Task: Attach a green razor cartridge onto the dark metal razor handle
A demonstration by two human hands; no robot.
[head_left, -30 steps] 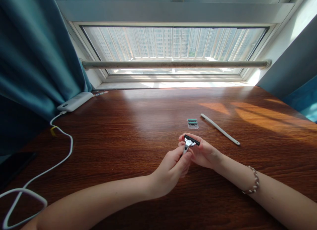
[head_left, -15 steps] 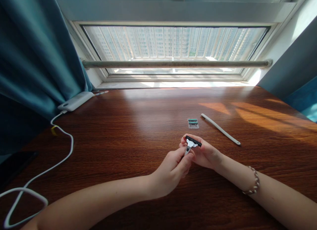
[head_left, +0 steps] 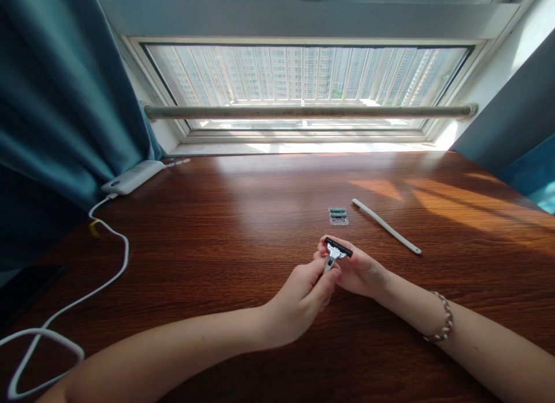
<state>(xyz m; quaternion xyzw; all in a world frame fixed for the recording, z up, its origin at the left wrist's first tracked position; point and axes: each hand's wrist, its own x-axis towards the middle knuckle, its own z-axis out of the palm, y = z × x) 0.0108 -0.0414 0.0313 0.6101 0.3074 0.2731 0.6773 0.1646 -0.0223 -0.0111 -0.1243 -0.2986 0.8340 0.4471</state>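
Note:
My left hand [head_left: 297, 304] is closed round the silver handle of a safety razor [head_left: 333, 254], its thumb lying along the handle. The razor's black head points up and away from me. My right hand [head_left: 362, 273] is curled behind the head, with fingertips at its left end and the thumb side by its right end. Part of that grip is hidden by the razor. Just beyond the hands, a small clear case with green-edged razor blade cartridges [head_left: 338, 215] lies on the brown wooden table [head_left: 195, 235].
A white stylus-like stick [head_left: 385, 226] lies slantwise right of the cartridge case. At the left, a white power bank [head_left: 133, 177] with a white cable [head_left: 126, 247] rests by the blue curtain [head_left: 78, 91]. A dark flat device [head_left: 30, 293] sits at the left edge.
Almost nothing differs. Both hands keep their hold at the razor, which has tilted very slightly.

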